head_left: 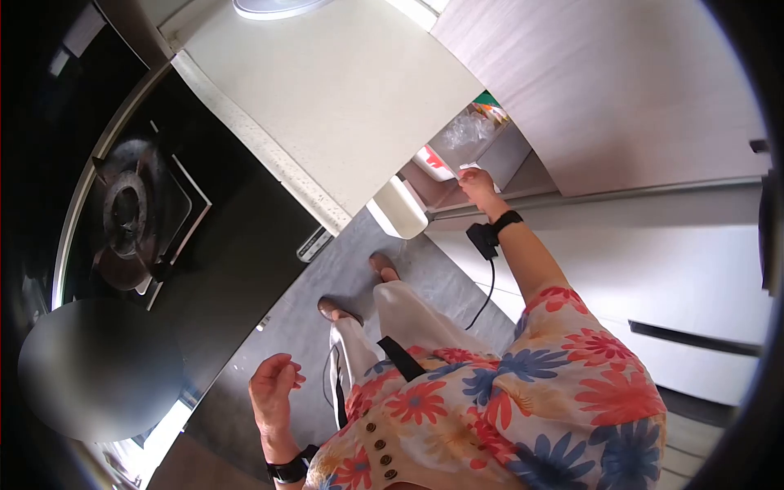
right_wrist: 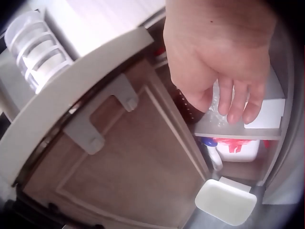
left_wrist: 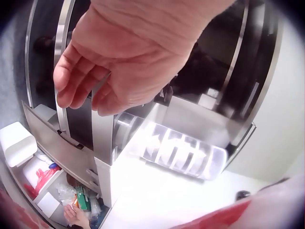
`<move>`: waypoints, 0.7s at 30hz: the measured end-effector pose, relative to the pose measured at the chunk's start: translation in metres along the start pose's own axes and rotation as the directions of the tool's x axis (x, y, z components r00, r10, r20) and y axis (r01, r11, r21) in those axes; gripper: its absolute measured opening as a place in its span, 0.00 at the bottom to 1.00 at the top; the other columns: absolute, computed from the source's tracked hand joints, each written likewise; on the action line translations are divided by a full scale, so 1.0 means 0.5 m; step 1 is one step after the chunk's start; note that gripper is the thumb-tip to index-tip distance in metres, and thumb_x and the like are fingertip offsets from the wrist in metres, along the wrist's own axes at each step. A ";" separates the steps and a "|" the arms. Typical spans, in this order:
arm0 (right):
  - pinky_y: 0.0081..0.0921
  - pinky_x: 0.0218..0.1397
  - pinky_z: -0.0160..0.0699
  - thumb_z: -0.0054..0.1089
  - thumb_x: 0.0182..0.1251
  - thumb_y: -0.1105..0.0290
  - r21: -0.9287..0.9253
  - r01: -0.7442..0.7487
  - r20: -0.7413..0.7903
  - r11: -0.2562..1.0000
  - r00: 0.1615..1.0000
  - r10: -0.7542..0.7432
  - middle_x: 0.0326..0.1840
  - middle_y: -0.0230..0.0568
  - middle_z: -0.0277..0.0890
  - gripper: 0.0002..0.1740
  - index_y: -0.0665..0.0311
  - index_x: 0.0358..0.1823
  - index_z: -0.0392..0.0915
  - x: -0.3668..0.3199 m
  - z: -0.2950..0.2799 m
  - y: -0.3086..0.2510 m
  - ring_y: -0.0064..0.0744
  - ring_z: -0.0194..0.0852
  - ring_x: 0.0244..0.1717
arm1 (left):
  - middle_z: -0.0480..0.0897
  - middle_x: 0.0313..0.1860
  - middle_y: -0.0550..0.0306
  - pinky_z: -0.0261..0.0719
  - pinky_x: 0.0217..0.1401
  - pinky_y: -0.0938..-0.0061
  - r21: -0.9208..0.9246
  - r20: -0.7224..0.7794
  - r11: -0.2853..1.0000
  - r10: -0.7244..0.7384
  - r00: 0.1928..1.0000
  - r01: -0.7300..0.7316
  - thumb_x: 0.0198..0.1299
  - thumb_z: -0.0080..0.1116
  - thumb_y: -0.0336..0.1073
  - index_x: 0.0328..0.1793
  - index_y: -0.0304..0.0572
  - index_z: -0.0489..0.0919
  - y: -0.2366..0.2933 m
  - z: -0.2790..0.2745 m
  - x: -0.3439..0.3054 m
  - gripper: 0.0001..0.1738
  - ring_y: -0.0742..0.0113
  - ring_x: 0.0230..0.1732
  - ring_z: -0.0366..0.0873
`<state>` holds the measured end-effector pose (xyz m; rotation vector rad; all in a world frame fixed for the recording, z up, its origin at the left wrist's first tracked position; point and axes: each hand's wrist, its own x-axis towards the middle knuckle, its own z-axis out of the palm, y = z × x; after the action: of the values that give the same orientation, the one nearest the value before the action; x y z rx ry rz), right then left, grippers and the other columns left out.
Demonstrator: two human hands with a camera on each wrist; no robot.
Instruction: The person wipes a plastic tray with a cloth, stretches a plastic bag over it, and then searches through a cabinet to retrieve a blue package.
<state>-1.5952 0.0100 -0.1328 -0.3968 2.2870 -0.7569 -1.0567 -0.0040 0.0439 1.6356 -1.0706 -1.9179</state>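
My right hand (head_left: 478, 188) reaches into an opened cabinet compartment (right_wrist: 228, 135), fingers hanging loosely downward with nothing gripped. Just beyond its fingertips in the right wrist view lies a white box or card (right_wrist: 268, 117). Crumpled clear plastic (head_left: 468, 131) shows close by, and a green package (left_wrist: 83, 200) lies beside it in the left wrist view. A white container with a red bag (right_wrist: 237, 149) sits in the neighbouring section. Away from the cabinet, my left hand (head_left: 273, 392) hangs in the air before my body, fingers loosely bent and holding nothing.
A small white bin (head_left: 398, 208) is at the cabinet's near corner. The pale countertop (head_left: 327, 90) has an edge over the opening. At left is a gas burner (head_left: 126, 212) on black glass. A clear divided holder (left_wrist: 183, 152) is on the counter.
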 end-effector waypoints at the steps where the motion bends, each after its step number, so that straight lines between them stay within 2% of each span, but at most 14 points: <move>1: 0.27 0.33 0.76 0.58 0.53 0.68 -0.272 0.238 -0.041 0.933 0.965 -0.258 0.29 0.36 0.79 0.11 0.57 0.38 0.80 0.075 0.008 0.040 0.33 0.79 0.30 | 0.81 0.32 0.54 0.75 0.28 0.80 0.017 -0.020 1.000 -0.017 1.000 0.017 0.59 0.52 0.27 0.47 0.32 0.76 -0.001 0.015 0.001 0.11 0.71 0.26 0.78; 2: 0.28 0.41 0.78 0.58 0.52 0.67 -0.521 0.427 -0.010 0.739 0.863 -0.506 0.30 0.36 0.80 0.11 0.56 0.38 0.81 0.138 0.015 0.058 0.36 0.80 0.34 | 0.81 0.31 0.54 0.75 0.28 0.80 0.032 -0.040 0.999 -0.033 0.999 0.034 0.59 0.52 0.27 0.47 0.32 0.76 -0.004 0.031 0.004 0.11 0.71 0.26 0.78; 3: 0.28 0.41 0.78 0.58 0.52 0.67 -0.517 0.435 0.003 0.737 0.862 -0.507 0.30 0.36 0.80 0.11 0.56 0.38 0.81 0.181 0.015 0.047 0.36 0.80 0.34 | 0.81 0.31 0.54 0.75 0.28 0.80 0.030 -0.053 0.999 -0.037 0.998 0.038 0.59 0.52 0.27 0.47 0.32 0.76 -0.012 0.050 0.011 0.11 0.71 0.26 0.78; 5: 0.39 0.60 0.69 0.57 0.51 0.66 -0.535 0.312 0.003 0.785 0.930 -0.368 0.50 0.43 0.76 0.16 0.53 0.44 0.80 0.229 0.008 0.024 0.43 0.71 0.56 | 0.81 0.31 0.53 0.76 0.28 0.80 -0.009 -0.076 0.994 -0.109 0.991 0.108 0.58 0.52 0.27 0.47 0.31 0.76 -0.034 0.087 0.017 0.11 0.70 0.26 0.79; 6: 0.39 0.60 0.69 0.57 0.51 0.66 -0.540 0.315 0.019 0.780 0.932 -0.363 0.50 0.43 0.76 0.16 0.53 0.44 0.80 0.231 0.008 -0.002 0.43 0.71 0.56 | 0.81 0.31 0.53 0.76 0.28 0.80 -0.016 -0.086 0.992 -0.123 0.989 0.122 0.58 0.52 0.27 0.47 0.31 0.76 -0.046 0.108 0.022 0.11 0.70 0.26 0.79; 8: 0.53 0.68 0.54 0.56 0.53 0.66 -0.689 0.123 -0.071 0.714 0.969 -0.235 0.68 0.43 0.58 0.20 0.49 0.51 0.77 0.222 0.006 -0.081 0.48 0.49 0.71 | 0.81 0.31 0.53 0.76 0.28 0.80 -0.044 -0.096 0.986 -0.164 0.982 0.161 0.58 0.52 0.27 0.47 0.31 0.76 -0.076 0.151 0.041 0.11 0.70 0.26 0.79; 9: 0.53 0.68 0.54 0.56 0.53 0.66 -0.700 0.129 -0.058 0.702 0.970 -0.235 0.68 0.43 0.58 0.20 0.49 0.51 0.77 0.241 -0.001 -0.089 0.48 0.49 0.71 | 0.81 0.31 0.53 0.76 0.28 0.80 -0.057 -0.102 0.983 -0.178 0.979 0.173 0.58 0.52 0.27 0.47 0.31 0.76 -0.088 0.173 0.048 0.11 0.70 0.26 0.79; 11: 0.51 0.68 0.56 0.56 0.56 0.61 -0.852 0.103 -0.005 0.513 0.979 -0.206 0.73 0.32 0.50 0.25 0.53 0.58 0.72 0.288 0.002 -0.099 0.43 0.45 0.72 | 0.81 0.31 0.53 0.76 0.29 0.79 -0.078 -0.106 0.978 -0.202 0.974 0.195 0.59 0.52 0.27 0.47 0.32 0.76 -0.112 0.213 0.054 0.11 0.70 0.27 0.79; 14: 0.55 0.68 0.52 0.55 0.57 0.59 -0.875 0.126 0.097 0.467 0.992 -0.085 0.72 0.31 0.52 0.28 0.51 0.62 0.67 0.380 0.012 -0.039 0.40 0.45 0.73 | 0.81 0.32 0.53 0.76 0.30 0.79 -0.081 -0.092 0.974 -0.218 0.972 0.211 0.59 0.52 0.27 0.47 0.32 0.76 -0.135 0.251 0.044 0.11 0.70 0.28 0.79; 15: 0.57 0.68 0.52 0.54 0.57 0.59 -0.908 0.154 0.147 0.389 0.988 -0.046 0.70 0.30 0.55 0.30 0.52 0.63 0.64 0.364 0.020 -0.041 0.35 0.46 0.72 | 0.81 0.32 0.53 0.76 0.30 0.79 -0.081 -0.099 0.973 -0.223 0.970 0.216 0.59 0.52 0.27 0.47 0.32 0.76 -0.139 0.256 0.040 0.11 0.70 0.28 0.79; 16: 0.58 0.67 0.52 0.54 0.58 0.57 -0.879 0.193 0.173 0.435 0.981 -0.086 0.68 0.32 0.59 0.30 0.54 0.63 0.65 0.348 0.027 -0.029 0.32 0.50 0.70 | 0.81 0.32 0.53 0.76 0.30 0.79 -0.085 -0.107 0.973 -0.222 0.969 0.214 0.59 0.52 0.27 0.47 0.32 0.76 -0.139 0.260 0.034 0.11 0.70 0.28 0.79; 18: 0.57 0.64 0.55 0.55 0.57 0.56 -0.878 0.283 0.170 0.386 0.938 -0.301 0.64 0.36 0.63 0.29 0.56 0.60 0.67 0.290 0.064 0.005 0.34 0.56 0.67 | 0.81 0.33 0.54 0.76 0.30 0.79 -0.093 -0.122 0.973 -0.220 0.968 0.210 0.58 0.52 0.26 0.47 0.32 0.76 -0.136 0.266 0.025 0.11 0.70 0.28 0.79; 20: 0.51 0.61 0.60 0.58 0.54 0.58 -0.803 0.449 0.291 0.392 0.869 -0.399 0.62 0.39 0.66 0.28 0.57 0.57 0.69 0.223 0.086 0.025 0.38 0.61 0.64 | 0.81 0.33 0.53 0.76 0.30 0.79 -0.049 -0.157 0.982 -0.188 0.969 0.183 0.58 0.52 0.26 0.48 0.31 0.76 -0.130 0.265 0.014 0.12 0.70 0.28 0.79; 21: 0.46 0.58 0.64 0.61 0.52 0.62 -0.722 0.564 0.362 0.399 0.801 -0.476 0.60 0.40 0.67 0.27 0.57 0.55 0.71 0.176 0.095 0.030 0.39 0.61 0.63 | 0.81 0.33 0.53 0.76 0.30 0.79 -0.057 -0.175 0.981 -0.194 0.965 0.187 0.58 0.52 0.26 0.48 0.31 0.76 -0.129 0.265 0.007 0.12 0.70 0.28 0.79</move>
<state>-1.6265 -0.0389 -0.2154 -1.6212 2.2781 0.1534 -1.1729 0.0725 -0.0046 1.9082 -0.8247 -1.8492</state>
